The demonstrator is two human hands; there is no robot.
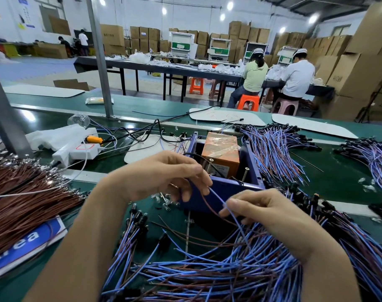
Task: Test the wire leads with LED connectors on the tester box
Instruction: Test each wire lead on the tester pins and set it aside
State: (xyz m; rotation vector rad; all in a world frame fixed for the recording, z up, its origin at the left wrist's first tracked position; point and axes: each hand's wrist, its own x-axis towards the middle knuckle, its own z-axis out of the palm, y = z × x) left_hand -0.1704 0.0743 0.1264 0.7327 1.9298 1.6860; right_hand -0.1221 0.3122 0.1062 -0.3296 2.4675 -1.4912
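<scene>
Nearest, in front of the tester box (225,186): a loose heap of blue and brown wire leads (207,277) with black LED connectors at the ends, spread over the green belt (338,177).

Just before the box's front wall, the left hand (163,177), fingers curled, thumb and fingertips pinching the upper end of the held lead (218,198). Lower and to the right, also in front of the box, the right hand (266,208), thumb and forefinger closed narrowly on the blue strand of that lead, other fingers curled beneath. Brown strand sagging in a loop between the two hands.

Box itself blue and open-topped, an orange block (220,149) wrapped in clear tape inside, two screws upright near the front rim.

A few clear loose LEDs (166,201) on the belt at the box's front left corner.

Right of the box and behind it, a second pile of leads (272,144), connectors pointing away.

Far left of the box, a thick brown wire bundle (22,199) lying partly over a blue printed sheet (26,243).

Behind and left of the box, a white power strip (81,151) with a yellow plug in it.
</scene>
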